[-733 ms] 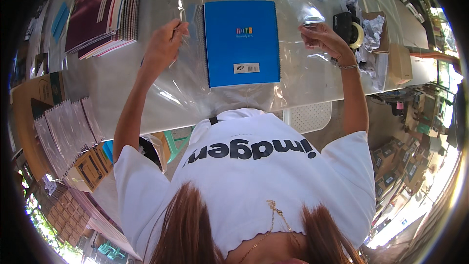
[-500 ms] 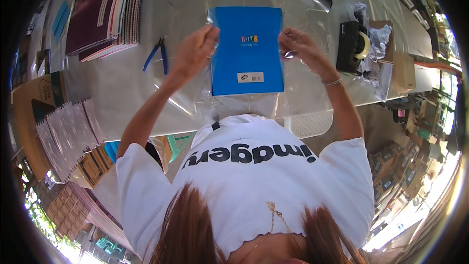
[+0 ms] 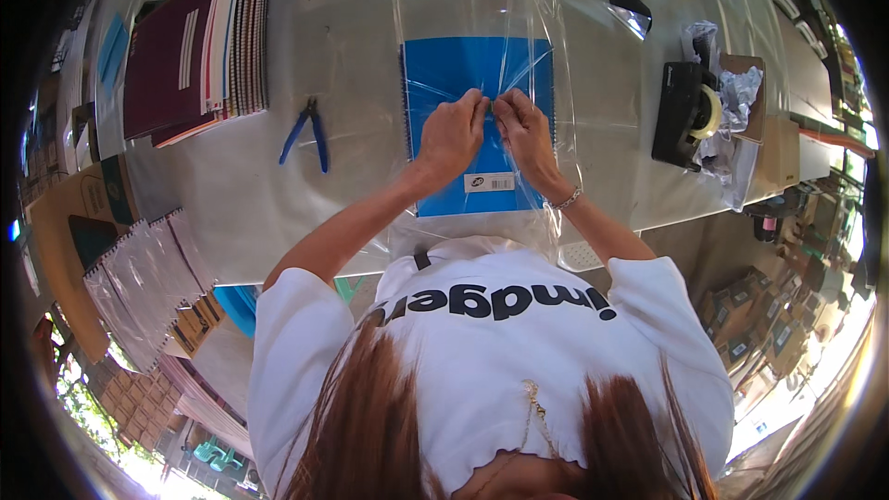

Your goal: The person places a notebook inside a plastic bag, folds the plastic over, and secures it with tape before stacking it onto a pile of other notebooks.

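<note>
Person's left hand point(image 3: 451, 139) and right hand point(image 3: 526, 134) pinching clear film point(image 3: 532, 9) over one blue notebook point(image 3: 486, 156), its long axis near-to-far, label point(image 3: 489, 182) toward the near end, one pliers point(image 3: 319, 134) left, one tape dispenser point(image 3: 676, 116) right

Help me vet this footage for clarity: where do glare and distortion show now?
Head view: glare streaks the film over the notebook; head view: daylight washes out the lower right; head view: the table bends along its near edge, corners black.

Left hand point(image 3: 451, 137) and right hand point(image 3: 528, 134) nearly meet, fingers point(image 3: 476, 108) pinched.
</note>
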### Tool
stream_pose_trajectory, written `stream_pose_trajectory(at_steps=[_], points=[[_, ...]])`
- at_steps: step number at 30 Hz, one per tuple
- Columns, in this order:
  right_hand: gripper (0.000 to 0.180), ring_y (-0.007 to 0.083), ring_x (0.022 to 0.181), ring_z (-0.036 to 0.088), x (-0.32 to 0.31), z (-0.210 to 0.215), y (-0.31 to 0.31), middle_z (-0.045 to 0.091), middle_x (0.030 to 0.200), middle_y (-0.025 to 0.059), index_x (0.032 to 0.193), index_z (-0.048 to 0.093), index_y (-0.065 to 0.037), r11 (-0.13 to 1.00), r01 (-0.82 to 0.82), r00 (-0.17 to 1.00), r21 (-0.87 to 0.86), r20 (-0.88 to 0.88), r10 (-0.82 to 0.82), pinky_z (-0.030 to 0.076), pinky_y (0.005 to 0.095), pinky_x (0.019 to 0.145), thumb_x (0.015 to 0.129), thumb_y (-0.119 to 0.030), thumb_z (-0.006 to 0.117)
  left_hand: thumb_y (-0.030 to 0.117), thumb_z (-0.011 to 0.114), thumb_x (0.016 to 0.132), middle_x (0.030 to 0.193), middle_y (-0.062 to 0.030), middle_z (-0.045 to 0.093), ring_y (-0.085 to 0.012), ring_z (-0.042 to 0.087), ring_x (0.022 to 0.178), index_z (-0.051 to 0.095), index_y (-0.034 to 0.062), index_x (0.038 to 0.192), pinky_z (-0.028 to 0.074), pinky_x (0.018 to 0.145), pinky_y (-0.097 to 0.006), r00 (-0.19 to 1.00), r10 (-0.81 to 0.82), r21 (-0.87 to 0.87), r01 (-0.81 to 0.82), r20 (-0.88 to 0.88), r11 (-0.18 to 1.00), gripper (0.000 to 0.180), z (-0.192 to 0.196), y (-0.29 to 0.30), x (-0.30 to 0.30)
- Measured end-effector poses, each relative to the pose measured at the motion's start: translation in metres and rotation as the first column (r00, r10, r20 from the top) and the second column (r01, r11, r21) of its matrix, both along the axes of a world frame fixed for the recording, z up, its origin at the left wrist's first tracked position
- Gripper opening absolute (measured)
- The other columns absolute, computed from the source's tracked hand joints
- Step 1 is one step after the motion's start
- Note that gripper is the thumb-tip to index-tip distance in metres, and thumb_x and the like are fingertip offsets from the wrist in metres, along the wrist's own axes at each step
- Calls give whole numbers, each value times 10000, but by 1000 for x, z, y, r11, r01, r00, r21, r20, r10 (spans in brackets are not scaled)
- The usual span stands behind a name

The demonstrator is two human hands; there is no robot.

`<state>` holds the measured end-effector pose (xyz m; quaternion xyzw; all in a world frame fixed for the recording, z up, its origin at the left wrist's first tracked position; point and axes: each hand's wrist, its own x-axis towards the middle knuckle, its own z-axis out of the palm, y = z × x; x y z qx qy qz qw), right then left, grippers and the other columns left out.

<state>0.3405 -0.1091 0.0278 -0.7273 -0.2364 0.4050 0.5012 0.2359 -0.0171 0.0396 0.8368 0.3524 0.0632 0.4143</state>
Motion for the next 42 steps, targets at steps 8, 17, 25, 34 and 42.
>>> stream_pose_trajectory(at_steps=[8, 17, 25, 34, 42], points=[[171, 38, 499, 411, 19, 9, -8, 457, 633, -30, 877, 522, -85, 996, -18, 900, 86, -433, 54, 349, 188, 435, 976, -222, 492, 246, 648, 710, 1341, -75, 380, -310, 222, 1352, 498, 218, 1250, 170, 1105, -505, 854, -504, 140, 519, -132, 843, 562, 2, 61, -36], [182, 29, 507, 396, 19, 25, -5, 454, 631, -34, 858, 525, -102, 1000, 23, 888, -5, -459, -23, 282, 166, 413, 973, -239, 493, 644, 756, 561, 1530, -6, 195, -278, 92, 1421, 231, 283, 1461, 52, 1148, -510, 929, -369, 292, 363, -38, 885, 1103, -21, 25, -28], [202, 177, 605, 519, -6, 35, 12, 572, 709, 107, 860, 532, 2, 970, 21, 991, -241, 134, 11, 419, 307, 584, 924, -186, 496, 711, 723, 526, 1533, -12, 191, -309, 48, 1428, 256, 233, 1463, -39, 1101, -574, 955, -297, 336, 288, -27, 896, 1150, -32, 7, -14], [295, 280, 910, 593, 54, 19, 24, 633, 954, 162, 1021, 593, -1, 802, -520, 843, -295, -25, 537, 444, 371, 831, 900, -206, 419, 752, 715, 500, 1525, -11, 219, -321, 97, 1416, 267, 239, 1460, -27, 1095, -575, 957, -287, 388, 276, -30, 880, 1177, -34, 5, -11], [556, 244, 1145, 380, 47, 1, -15, 393, 1306, 22, 1291, 486, -361, 791, -536, 523, -296, 618, 586, 223, 469, 1010, 757, -374, 642, 598, 767, 604, 1527, -65, 200, -339, 94, 1420, 251, 218, 1462, 68, 1116, -562, 922, -291, 146, 261, 256, 954, 1072, -23, 20, -21]])
